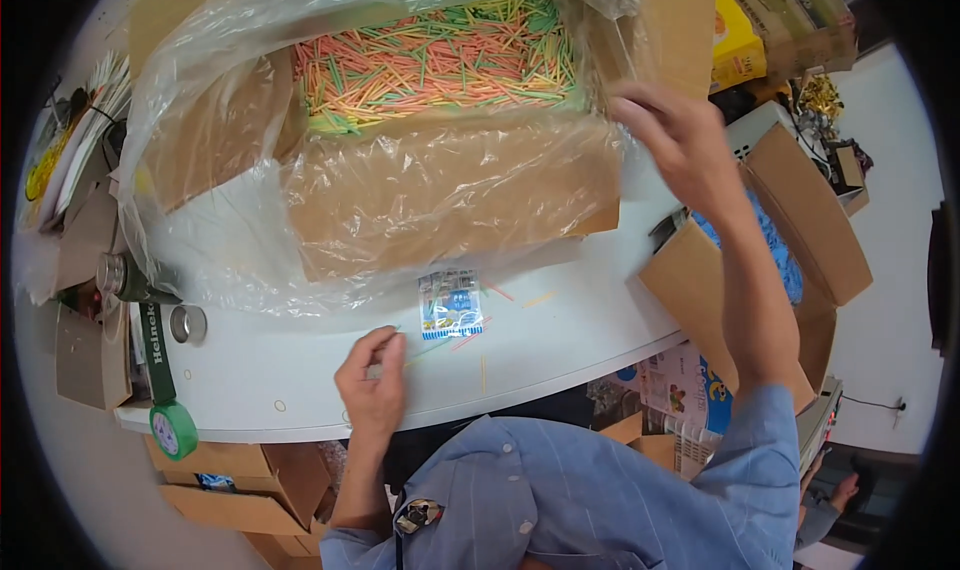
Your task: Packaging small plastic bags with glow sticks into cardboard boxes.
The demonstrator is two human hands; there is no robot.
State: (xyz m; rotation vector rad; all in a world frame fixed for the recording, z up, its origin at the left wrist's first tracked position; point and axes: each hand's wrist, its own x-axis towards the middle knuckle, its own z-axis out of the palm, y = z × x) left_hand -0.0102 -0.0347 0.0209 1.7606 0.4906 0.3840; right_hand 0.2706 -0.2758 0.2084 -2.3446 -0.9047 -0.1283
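Reaching about the box [604, 213] of coloured sticks [440, 65], upper centre, seems the step: the right hand [680, 138], upper right (grip too blurred to tell), should next mind the clear liner [230, 230]; the left hand [374, 382], lower left of centre, is half-curled, contents unclear.

There's the green tape roll [173, 431]; beyond it, a metal tin [197, 327], and off to its far right, a yellow box [738, 42]!

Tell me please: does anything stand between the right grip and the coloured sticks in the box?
Yes: clear plastic liner along the right side of the box, between the right grip and the coloured sticks. Motion blur hides any contact.
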